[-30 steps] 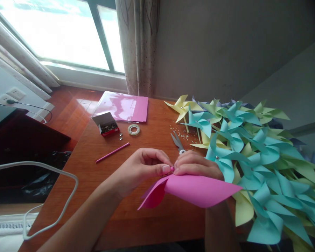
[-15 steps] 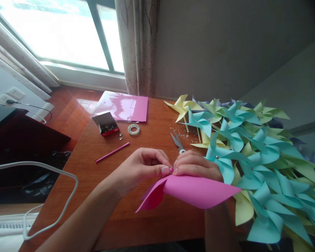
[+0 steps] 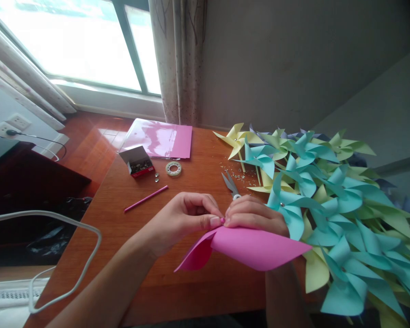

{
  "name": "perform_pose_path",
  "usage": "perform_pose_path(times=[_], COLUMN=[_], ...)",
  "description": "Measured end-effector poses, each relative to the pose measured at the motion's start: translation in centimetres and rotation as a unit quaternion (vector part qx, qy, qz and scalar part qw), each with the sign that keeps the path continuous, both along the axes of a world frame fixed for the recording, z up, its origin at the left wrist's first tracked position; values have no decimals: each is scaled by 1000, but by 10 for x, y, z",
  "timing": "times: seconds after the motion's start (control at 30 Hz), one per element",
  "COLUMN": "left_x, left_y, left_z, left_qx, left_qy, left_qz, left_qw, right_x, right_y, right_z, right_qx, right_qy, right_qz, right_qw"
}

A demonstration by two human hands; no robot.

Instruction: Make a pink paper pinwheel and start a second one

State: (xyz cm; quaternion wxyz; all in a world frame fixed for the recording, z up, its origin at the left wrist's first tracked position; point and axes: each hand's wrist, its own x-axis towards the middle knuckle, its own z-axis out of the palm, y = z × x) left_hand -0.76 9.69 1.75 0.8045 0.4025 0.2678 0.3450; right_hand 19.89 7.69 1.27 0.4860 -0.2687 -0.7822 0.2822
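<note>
A pink paper pinwheel (image 3: 253,248) with curled blades is held above the front of the table. My right hand (image 3: 254,214) closes on it from behind, its fingers over the top edge near the centre. My left hand (image 3: 191,216) is closed in a pinch, thumb and index finger on a small pink piece (image 3: 222,220) at the back of the pinwheel. The fingertips of both hands almost meet there. Just beyond the right hand lie scissors (image 3: 231,184) with the blades partly apart; their handles are hidden.
On the wooden table (image 3: 194,177) lie a pink stick (image 3: 146,199), a tape roll (image 3: 173,169), an open box of small metal pieces (image 3: 138,162) and pink sheets (image 3: 182,142). Many finished pinwheels (image 3: 345,278) crowd the right side. A white cable (image 3: 97,246) loops at left.
The pinwheel's left blade tip has shifted slightly left. Both hands keep the same grip, and the things on the table stay where they were.
</note>
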Motion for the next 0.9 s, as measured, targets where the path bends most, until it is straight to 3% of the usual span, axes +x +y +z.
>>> perform_pose_path(times=[0.27, 0.9], left_x=[0, -1], left_y=[-1, 3], left_z=[2, 0], left_qx=[-4, 10], left_qy=[8, 18], left_qz=[4, -7], left_qw=[1000, 1000], right_x=[3, 3], right_y=[4, 3], right_z=[2, 0], right_qx=[17, 25], right_qy=[-26, -30], right_qz=[24, -3], right_qw=[999, 999])
